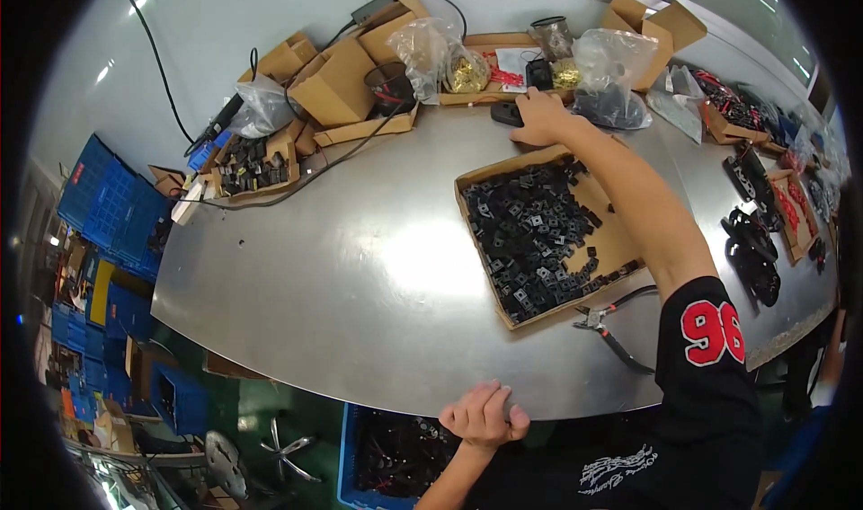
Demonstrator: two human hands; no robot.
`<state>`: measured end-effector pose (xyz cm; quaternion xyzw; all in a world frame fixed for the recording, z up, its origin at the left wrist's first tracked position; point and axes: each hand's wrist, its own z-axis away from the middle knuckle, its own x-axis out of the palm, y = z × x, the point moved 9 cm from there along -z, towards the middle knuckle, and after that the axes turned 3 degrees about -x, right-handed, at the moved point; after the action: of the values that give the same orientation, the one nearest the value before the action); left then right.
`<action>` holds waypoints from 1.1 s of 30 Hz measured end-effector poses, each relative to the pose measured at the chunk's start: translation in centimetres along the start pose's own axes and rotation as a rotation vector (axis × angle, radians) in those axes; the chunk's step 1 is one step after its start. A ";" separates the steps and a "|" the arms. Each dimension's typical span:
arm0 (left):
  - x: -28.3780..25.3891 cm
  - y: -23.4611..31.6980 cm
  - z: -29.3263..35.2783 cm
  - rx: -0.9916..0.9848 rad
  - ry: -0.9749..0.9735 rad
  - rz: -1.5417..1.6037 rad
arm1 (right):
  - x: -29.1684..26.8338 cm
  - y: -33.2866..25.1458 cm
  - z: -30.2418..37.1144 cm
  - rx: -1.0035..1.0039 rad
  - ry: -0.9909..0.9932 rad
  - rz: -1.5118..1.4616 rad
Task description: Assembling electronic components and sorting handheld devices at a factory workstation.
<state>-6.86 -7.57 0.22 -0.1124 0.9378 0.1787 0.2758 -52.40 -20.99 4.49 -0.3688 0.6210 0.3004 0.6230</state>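
My right hand (542, 120) reaches across to the far side of the metal table. Its thumb and fingers close about a small black rounded object (505, 113), whose kind I cannot make out. Below that forearm lies a shallow cardboard tray (620, 231) with many small black plastic parts (530, 231), heaped mostly in its left half. My left hand (485, 416) is at the table's near edge with its fingers curled in; whatever they hold, if anything, is hidden. Pliers with black and red handles (611, 330) rest beside the tray's near right corner.
Along the back stand open cardboard boxes (333, 80), a bag of brass-coloured parts (467, 71) and a clear bag of dark parts (613, 79). A black cable (310, 176) crosses the table's left. Black cable bundles (753, 254) lie right. Below the near edge is a blue crate (349, 456).
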 end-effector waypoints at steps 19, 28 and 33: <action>-1.3 0.6 -2.8 -0.133 -0.276 0.296 | -12.1 -2.9 17.6 0.102 0.481 -1.273; -7.3 10.3 -5.8 0.352 -0.100 0.246 | -4.2 -15.7 39.7 -0.055 -0.357 -1.454; -6.0 10.7 -4.7 0.272 -0.261 0.317 | -2.1 -14.7 41.8 0.050 -0.241 -1.691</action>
<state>-7.44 0.96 10.20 0.0983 0.9154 0.1047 0.3759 -17.18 5.89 6.06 -0.6599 0.0729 -0.2425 0.7074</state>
